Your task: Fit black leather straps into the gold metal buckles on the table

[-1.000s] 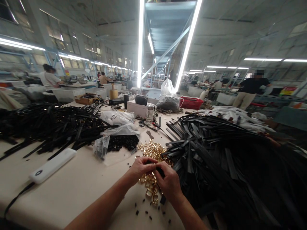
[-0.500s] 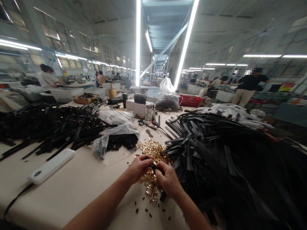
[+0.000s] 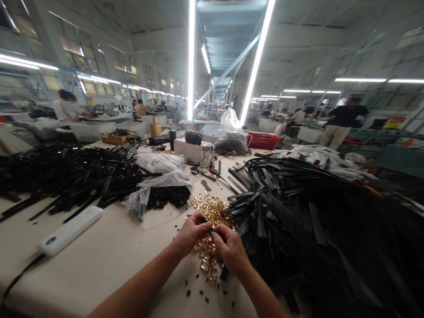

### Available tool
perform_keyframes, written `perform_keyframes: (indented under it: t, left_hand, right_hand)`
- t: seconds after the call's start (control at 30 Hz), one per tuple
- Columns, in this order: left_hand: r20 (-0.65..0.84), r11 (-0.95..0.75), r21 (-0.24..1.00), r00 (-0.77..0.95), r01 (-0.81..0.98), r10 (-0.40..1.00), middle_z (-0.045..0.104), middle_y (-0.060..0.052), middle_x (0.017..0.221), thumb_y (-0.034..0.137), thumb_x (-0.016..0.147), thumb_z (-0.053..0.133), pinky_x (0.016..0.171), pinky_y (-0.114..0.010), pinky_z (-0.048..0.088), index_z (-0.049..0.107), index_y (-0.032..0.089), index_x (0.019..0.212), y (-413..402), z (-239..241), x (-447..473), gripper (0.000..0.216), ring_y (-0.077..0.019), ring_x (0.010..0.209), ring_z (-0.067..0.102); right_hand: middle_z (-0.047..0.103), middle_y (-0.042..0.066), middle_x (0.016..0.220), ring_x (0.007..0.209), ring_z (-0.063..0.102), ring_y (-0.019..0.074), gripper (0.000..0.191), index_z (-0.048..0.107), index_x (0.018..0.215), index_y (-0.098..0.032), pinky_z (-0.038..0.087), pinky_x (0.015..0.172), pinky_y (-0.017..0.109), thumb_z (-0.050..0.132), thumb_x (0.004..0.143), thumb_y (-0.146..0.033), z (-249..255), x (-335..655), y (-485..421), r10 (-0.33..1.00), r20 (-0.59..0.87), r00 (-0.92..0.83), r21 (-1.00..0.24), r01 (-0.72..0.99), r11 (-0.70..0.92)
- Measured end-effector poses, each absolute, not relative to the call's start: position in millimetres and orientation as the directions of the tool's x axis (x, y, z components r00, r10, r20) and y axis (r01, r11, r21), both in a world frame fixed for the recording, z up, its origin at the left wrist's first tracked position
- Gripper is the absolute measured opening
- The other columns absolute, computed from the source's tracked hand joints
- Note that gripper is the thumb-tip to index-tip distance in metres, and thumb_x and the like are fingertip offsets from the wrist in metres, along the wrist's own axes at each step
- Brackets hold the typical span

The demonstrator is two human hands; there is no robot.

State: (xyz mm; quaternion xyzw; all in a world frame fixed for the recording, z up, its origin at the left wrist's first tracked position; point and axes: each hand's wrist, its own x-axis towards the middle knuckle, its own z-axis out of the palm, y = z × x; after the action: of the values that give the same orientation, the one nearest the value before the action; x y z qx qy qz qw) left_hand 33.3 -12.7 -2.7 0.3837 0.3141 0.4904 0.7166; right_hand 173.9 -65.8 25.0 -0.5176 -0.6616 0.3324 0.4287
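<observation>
Black straps (image 3: 298, 212) crowd right hand (image 3: 232, 252); tabletop (image 3: 109, 260) stretches beyond left hand (image 3: 192, 232).

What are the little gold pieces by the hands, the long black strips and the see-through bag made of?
The gold pieces look like metal with a polished gold finish: they glint under the lights. The black strips seem leather or a leather-like synthetic, smooth with a dull sheen; I cannot tell which. The bag looks like thin clear plastic film, crinkled and glossy.

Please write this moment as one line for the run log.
left hand: pinching small black piece | right hand: same piece, above gold buckles | black straps: piled right
</observation>
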Motion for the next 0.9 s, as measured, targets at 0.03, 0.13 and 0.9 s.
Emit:
perform_keyframes:
  t: [0.03,0.13,0.9]
  left_hand:
    - [-0.057,0.195,0.872,0.303,-0.448,0.951,0.066,0.000,0.075,0.026,0.059,0.083,0.062,-0.022,0.045,0.058,0.015,0.080,-13.0,-2.2,33.2,0.035,-0.0114,0.065,0.059]
    - [-0.014,0.144,0.893,0.294,-0.426,0.956,0.064,0.001,0.072,0.024,0.062,0.081,0.058,-0.019,0.043,0.059,0.015,0.081,-14.2,0.6,31.6,0.030,-0.0090,0.061,0.057]
    - [-0.128,0.366,0.814,0.476,-0.451,0.870,0.061,0.000,0.072,0.013,0.061,0.077,0.059,-0.017,0.043,0.061,0.013,0.075,-20.7,16.8,27.0,0.020,-0.0059,0.059,0.054]
  right_hand:
    - [0.056,-0.002,0.065,0.063,0.050,0.0131,0.021,0.061,0.075,-0.018,0.038,0.060,0.022,0.050,0.086,-0.032,24.0,173.9,-65.4,0.969,0.230,-0.092,-0.882,0.401,0.248]
    - [0.058,-0.001,0.067,0.064,0.051,0.0133,0.022,0.061,0.076,-0.017,0.038,0.061,0.022,0.051,0.086,-0.034,20.4,174.5,-63.2,0.967,0.246,-0.061,-0.882,0.399,0.249]
    - [0.044,-0.005,0.058,0.051,0.039,0.0080,0.028,0.056,0.067,-0.017,0.032,0.048,0.020,0.057,0.084,-0.039,10.9,179.4,-60.3,0.970,0.232,-0.065,-0.937,0.251,0.241]
